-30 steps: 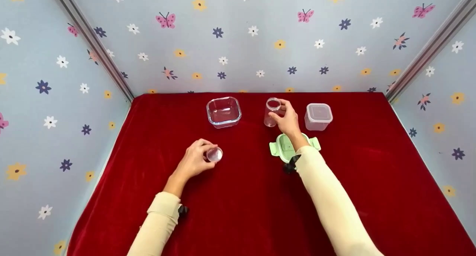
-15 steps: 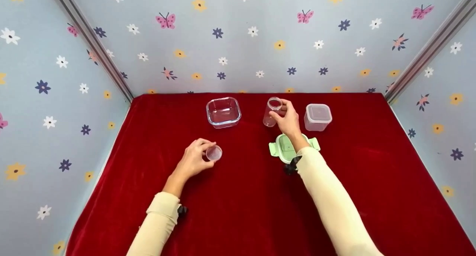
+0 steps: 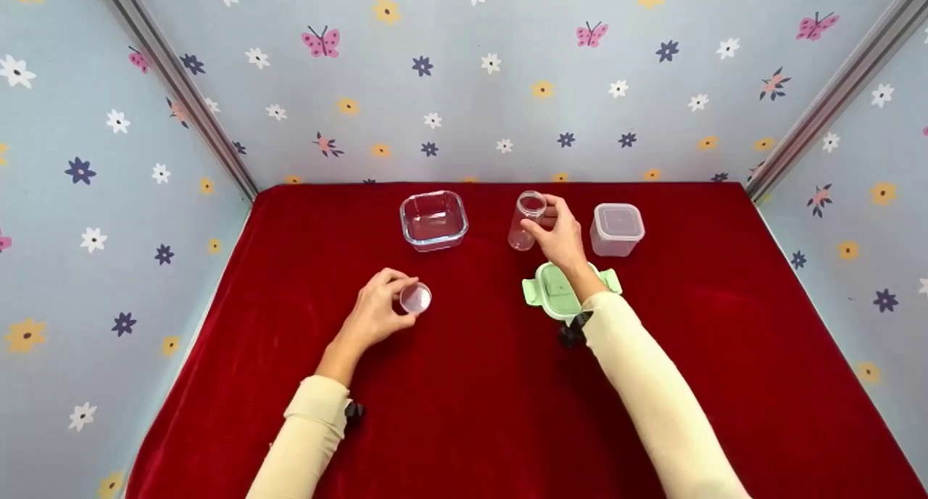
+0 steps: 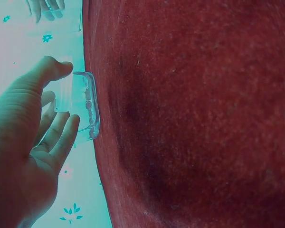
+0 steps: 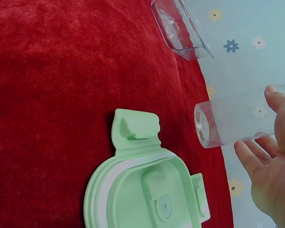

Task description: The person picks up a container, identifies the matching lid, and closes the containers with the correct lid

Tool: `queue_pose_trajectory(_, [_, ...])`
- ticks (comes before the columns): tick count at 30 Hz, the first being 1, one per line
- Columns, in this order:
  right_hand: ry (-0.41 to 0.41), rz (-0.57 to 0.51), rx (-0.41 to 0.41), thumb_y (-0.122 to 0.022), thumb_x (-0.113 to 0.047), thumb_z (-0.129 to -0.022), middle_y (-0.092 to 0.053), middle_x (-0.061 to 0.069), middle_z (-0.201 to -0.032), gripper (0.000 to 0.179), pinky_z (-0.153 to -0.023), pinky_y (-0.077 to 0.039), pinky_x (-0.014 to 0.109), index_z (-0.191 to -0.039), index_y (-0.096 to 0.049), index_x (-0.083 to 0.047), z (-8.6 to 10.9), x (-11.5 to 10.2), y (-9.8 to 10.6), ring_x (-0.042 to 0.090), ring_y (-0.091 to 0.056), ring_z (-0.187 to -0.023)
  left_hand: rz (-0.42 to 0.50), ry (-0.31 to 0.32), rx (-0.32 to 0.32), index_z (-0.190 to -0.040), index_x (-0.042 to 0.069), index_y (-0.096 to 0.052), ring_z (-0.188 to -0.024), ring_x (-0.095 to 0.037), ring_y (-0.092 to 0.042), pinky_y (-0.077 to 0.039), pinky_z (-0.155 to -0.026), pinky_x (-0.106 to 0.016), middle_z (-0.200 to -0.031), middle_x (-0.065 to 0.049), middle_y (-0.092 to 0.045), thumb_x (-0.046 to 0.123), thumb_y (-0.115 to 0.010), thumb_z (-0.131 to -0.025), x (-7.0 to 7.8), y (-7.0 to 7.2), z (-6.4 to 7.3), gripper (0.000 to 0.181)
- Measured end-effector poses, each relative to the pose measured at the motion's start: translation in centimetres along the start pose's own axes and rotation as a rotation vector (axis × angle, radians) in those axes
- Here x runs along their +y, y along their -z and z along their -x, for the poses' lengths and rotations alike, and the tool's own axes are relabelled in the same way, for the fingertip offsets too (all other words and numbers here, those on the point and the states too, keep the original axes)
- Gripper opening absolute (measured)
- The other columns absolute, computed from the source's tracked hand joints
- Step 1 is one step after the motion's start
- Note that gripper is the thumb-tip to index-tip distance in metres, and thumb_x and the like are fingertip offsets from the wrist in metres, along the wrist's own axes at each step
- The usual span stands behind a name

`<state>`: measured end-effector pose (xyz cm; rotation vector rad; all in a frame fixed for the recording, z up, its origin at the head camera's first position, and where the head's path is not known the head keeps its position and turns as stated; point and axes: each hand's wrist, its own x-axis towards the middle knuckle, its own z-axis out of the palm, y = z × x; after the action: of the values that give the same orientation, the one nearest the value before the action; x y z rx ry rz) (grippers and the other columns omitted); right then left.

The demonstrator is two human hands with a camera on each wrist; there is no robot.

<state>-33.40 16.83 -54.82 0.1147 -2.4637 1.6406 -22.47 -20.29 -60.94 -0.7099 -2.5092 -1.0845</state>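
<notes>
My left hand (image 3: 377, 307) pinches a small clear round lid (image 3: 416, 298) by its rim, thumb on one side and fingers on the other, over the front-left of the cloth. In the left wrist view, the lid (image 4: 64, 95) looks translucent and is hard to make out. Toward the back, my right hand (image 3: 562, 232) grips a tall clear jar (image 3: 519, 232) round its upper right side. The jar leans slightly, its open mouth toward the hand. In the right wrist view the bottom of the jar (image 5: 206, 124) shows, and its mouth end is partly hidden by the hand.
A square glass container (image 3: 435, 227) stands at the back, left of the jar. A lidded frosted plastic tub (image 3: 616, 231) stands to its right. Below my right forearm lies a green clip lid (image 3: 554, 289), partly covered. Red cloth (image 3: 464, 412) covers the table; patterned walls enclose it.
The jar leans a little more, its base shifting slightly left in my right hand. My left hand with the small lid hardly moves. The whole head view shifts slightly.
</notes>
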Motion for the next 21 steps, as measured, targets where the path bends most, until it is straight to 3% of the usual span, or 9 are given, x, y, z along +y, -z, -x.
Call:
queue_pose_trajectory(2, [0.008, 0.004, 0.002, -0.086, -0.012, -0.1, -0.074, 0.025, -0.132, 0.062, -0.107, -0.063, 0.043, -0.154, -0.059, -0.003, 0.2, -0.2, 0.1, 0.04, -0.079, -0.126, 0.013, -0.02, 0.018, -0.128, 0.0, -0.082, -0.101, -0.03, -0.071, -0.065, -0.089, -0.039, -0.118, -0.015, -0.071, 0.011, -0.093, -0.074, -0.3, -0.1, 0.1, 0.056])
queue_pose_trajectory(3, [0.012, 0.006, 0.001, -0.087, -0.012, -0.1, -0.074, 0.026, -0.132, 0.062, -0.106, -0.064, 0.044, -0.154, -0.059, -0.003, 0.3, -0.3, 0.1, 0.04, -0.079, -0.126, 0.021, -0.018, 0.024, -0.127, -0.002, -0.081, -0.101, -0.032, -0.071, -0.065, -0.088, -0.042, -0.117, -0.017, -0.071, 0.009, -0.092, -0.074, 0.8, 0.5, -0.1, 0.055])
queue_pose_trajectory(6, [0.03, 0.018, -0.006, -0.088, -0.013, -0.099, -0.074, 0.025, -0.131, 0.063, -0.104, -0.065, 0.04, -0.154, -0.059, -0.003, 0.6, -0.3, 0.2, 0.04, -0.079, -0.125, 0.01, -0.02, 0.048, -0.126, -0.001, -0.081, -0.102, -0.032, -0.07, -0.064, -0.089, -0.042, -0.117, -0.016, -0.072, 0.006, -0.091, -0.072, 1.1, 0.6, -0.1, 0.055])
queue_pose_trajectory(7, [0.034, 0.024, -0.009, -0.088, -0.013, -0.098, -0.075, 0.025, -0.131, 0.063, -0.103, -0.065, 0.04, -0.154, -0.06, -0.003, 0.8, -0.3, 0.2, 0.04, -0.079, -0.125, -0.012, -0.007, 0.045, -0.124, -0.004, -0.081, -0.102, -0.037, -0.07, -0.063, -0.088, -0.046, -0.115, -0.02, -0.071, 0.001, -0.089, -0.069, 1.8, 0.9, -0.3, 0.056])
queue_pose_trajectory(10, [0.047, 0.038, -0.018, -0.089, -0.013, -0.098, -0.075, 0.026, -0.13, 0.064, -0.104, -0.066, 0.041, -0.154, -0.06, -0.003, 1.1, 0.0, 0.2, 0.041, -0.079, -0.125, -0.021, -0.011, 0.064, -0.124, -0.002, -0.081, -0.105, -0.035, -0.069, -0.062, -0.09, -0.046, -0.115, -0.018, -0.072, 0.002, -0.089, -0.071, 1.7, 0.7, -0.3, 0.054])
queue_pose_trajectory(15, [0.055, 0.049, -0.025, -0.089, -0.013, -0.098, -0.076, 0.027, -0.13, 0.064, -0.108, -0.065, 0.051, -0.153, -0.06, -0.002, 1.8, 0.1, 0.4, 0.042, -0.079, -0.125, -0.063, 0.036, 0.019, -0.127, -0.005, -0.08, -0.108, -0.04, -0.069, -0.061, -0.092, -0.054, -0.117, -0.022, -0.072, -0.001, -0.091, -0.072, 2.6, 1.2, -0.6, 0.056])
queue_pose_trajectory(21, [0.077, 0.027, -0.043, -0.09, -0.014, -0.097, -0.076, 0.027, -0.129, 0.063, -0.109, -0.064, 0.057, -0.152, -0.061, -0.002, 2.6, 0.0, 0.8, 0.043, -0.079, -0.123, -0.074, 0.098, -0.018, -0.139, -0.004, -0.075, -0.106, -0.035, -0.07, -0.065, -0.093, -0.046, -0.12, -0.022, -0.074, -0.002, -0.093, -0.076, 3.0, 1.4, -0.9, 0.066])
